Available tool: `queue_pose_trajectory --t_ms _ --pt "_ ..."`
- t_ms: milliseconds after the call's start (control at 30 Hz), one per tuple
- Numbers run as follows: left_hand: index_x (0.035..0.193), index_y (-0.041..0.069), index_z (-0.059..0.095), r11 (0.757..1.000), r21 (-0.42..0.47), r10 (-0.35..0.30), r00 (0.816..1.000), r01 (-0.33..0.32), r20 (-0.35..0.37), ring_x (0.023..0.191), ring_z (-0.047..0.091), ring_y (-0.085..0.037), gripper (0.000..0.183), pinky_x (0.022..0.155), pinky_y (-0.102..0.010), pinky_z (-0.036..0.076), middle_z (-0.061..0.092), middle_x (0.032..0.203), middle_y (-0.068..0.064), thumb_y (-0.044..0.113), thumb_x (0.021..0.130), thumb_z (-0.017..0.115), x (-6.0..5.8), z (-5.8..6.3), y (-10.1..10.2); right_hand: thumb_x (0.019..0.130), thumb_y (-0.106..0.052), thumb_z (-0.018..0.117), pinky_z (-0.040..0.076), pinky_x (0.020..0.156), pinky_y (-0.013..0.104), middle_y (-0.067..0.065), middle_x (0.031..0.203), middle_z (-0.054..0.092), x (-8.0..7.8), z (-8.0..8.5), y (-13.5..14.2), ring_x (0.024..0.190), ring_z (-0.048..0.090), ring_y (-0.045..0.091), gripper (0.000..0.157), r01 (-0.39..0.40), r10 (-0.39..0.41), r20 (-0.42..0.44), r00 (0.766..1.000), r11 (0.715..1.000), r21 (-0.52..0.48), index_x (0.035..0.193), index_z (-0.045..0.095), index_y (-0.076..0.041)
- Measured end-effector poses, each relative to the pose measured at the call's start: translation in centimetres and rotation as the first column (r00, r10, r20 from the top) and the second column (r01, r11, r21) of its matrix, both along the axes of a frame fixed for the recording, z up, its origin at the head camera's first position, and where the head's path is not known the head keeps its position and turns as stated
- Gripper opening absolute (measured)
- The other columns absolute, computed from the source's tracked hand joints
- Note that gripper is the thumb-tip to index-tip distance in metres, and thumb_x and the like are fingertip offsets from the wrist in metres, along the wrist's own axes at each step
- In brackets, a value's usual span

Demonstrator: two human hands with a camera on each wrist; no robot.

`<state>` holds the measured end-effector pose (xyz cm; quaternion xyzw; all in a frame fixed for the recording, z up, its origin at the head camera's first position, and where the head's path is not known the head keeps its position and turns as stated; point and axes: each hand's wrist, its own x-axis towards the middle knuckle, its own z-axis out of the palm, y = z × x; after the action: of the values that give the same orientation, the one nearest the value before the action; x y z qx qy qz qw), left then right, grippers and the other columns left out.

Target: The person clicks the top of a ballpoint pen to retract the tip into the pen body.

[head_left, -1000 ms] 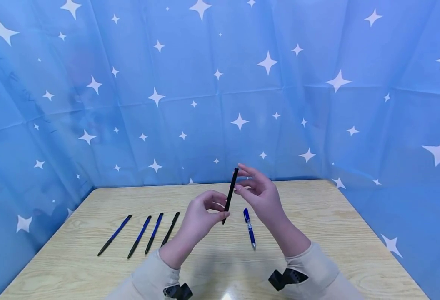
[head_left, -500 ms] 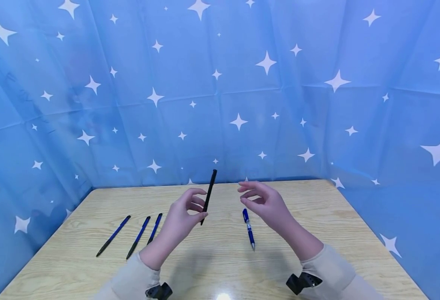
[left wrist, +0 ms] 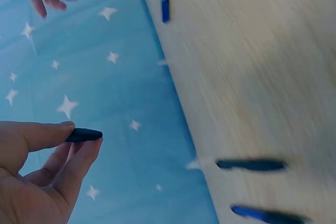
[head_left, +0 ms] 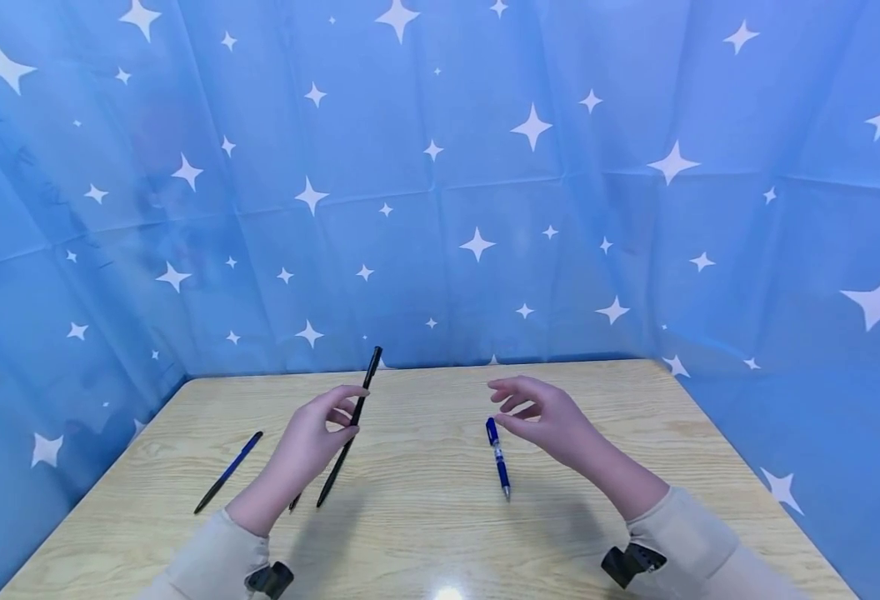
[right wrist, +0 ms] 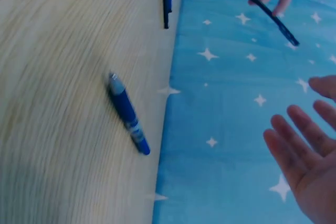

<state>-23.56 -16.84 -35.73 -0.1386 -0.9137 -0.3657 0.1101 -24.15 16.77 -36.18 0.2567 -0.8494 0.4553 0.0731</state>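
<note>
Leftward from its place in the frame half a second earlier, the left hand (head_left: 308, 433) had carried a black pen (head_left: 368, 375), while the right hand (head_left: 548, 417) had shifted slightly right and lower. Thumb and fingers of the left hand pinched the black pen, which tilted with its upper end rising beyond the fingers, away from the person. In the left wrist view, a short tapered end poked out past the thumb.

Just below the held pen, as the head camera saw it, a second black pen (head_left: 333, 477) lay on the desk (head_left: 440, 525), its upper part seeming to run on from the held one; the left wrist view showed the two well apart. Close to the left of that, one dark pen tip (head_left: 294, 502) peeked out from behind the left wrist. Farther left of the hand, a blue-and-black pen (head_left: 230, 471) lay slantwise.

The right hand gripped nothing; its fingers were loosely bent and spaced apart. On the desk, near and below its thumb in the head view, a blue pen with a silver tip (head_left: 497, 458) lay with the tip toward the person. Beyond both hands hung a starry blue curtain (head_left: 410, 267).
</note>
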Motion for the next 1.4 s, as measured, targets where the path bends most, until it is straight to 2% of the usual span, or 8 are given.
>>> queue_pose_trajectory --t_ms 267,467,633,900,1133,1400 --pt "0.128 0.017 0.061 0.997 -0.066 0.032 0.999 -0.031 0.019 0.089 0.064 -0.021 0.053 0.07 -0.037 0.053 0.063 0.102 -0.005 -0.009 0.083 0.071 0.1 -0.8 -3.1 0.089 -0.013 0.073 0.051 0.087 0.046 0.003 0.114 0.064 -0.1 -1.0 0.9 0.101 0.061 0.023 0.044 -0.034 0.035 -0.002 0.999 0.994 0.104 0.131 0.06 -0.01" --pt "0.128 0.013 0.061 0.99 -0.136 0.034 0.999 -0.032 0.017 0.089 0.065 -0.024 0.053 0.069 -0.037 0.054 0.064 0.1 -0.007 -0.012 0.082 0.07 0.0 -1.3 -5.7 0.086 -0.018 0.076 0.051 0.088 0.042 -0.004 0.114 0.061 -0.2 -1.9 1.5 0.103 0.059 0.018 0.045 -0.056 0.07 -0.052 0.996 0.969 0.24 0.128 0.061 -0.014" --pt "0.128 0.008 0.06 0.981 -0.19 0.042 0.999 -0.037 0.02 0.084 0.065 -0.024 0.052 0.064 -0.035 0.054 0.064 0.096 -0.008 -0.013 0.081 0.069 -0.6 -1.8 -8.1 0.085 -0.023 0.077 0.051 0.087 0.041 -0.006 0.116 0.06 -0.2 -2.3 2.0 0.107 0.058 0.021 0.045 -0.067 0.09 -0.059 0.994 0.947 0.315 0.127 0.062 -0.017" --pt "0.127 0.004 0.06 0.963 -0.266 0.058 0.995 -0.035 0.08 0.075 0.058 -0.017 0.052 0.059 -0.032 0.048 0.062 0.094 -0.009 -0.014 0.079 0.069 -1.0 -2.8 -10.9 0.086 -0.022 0.077 0.05 0.087 0.043 -0.005 0.115 0.06 -0.2 -2.9 2.3 0.105 0.058 0.023 0.044 -0.087 0.108 -0.04 0.993 0.933 0.349 0.127 0.062 -0.012" --pt "0.125 0.002 0.061 0.938 -0.348 0.059 0.991 -0.013 0.122 0.064 0.047 -0.016 0.053 0.056 -0.033 0.043 0.054 0.084 -0.003 -0.015 0.077 0.07 -1.1 -3.9 -12.7 0.086 -0.022 0.076 0.049 0.087 0.048 -0.003 0.114 0.061 -0.2 -3.2 2.5 0.105 0.058 0.026 0.044 -0.103 0.117 -0.015 0.993 0.927 0.361 0.126 0.063 -0.011" --pt "0.122 0.001 0.063 0.92 -0.392 0.094 0.978 -0.014 0.188 0.069 0.05 -0.018 0.051 0.059 -0.034 0.045 0.053 0.079 -0.003 -0.017 0.075 0.069 -1.5 -5.3 -14.4 0.087 -0.021 0.076 0.049 0.087 0.05 0.003 0.114 0.063 -0.2 -3.4 2.3 0.105 0.058 0.029 0.045 -0.136 0.149 -0.005 0.989 0.918 0.373 0.127 0.062 -0.007"
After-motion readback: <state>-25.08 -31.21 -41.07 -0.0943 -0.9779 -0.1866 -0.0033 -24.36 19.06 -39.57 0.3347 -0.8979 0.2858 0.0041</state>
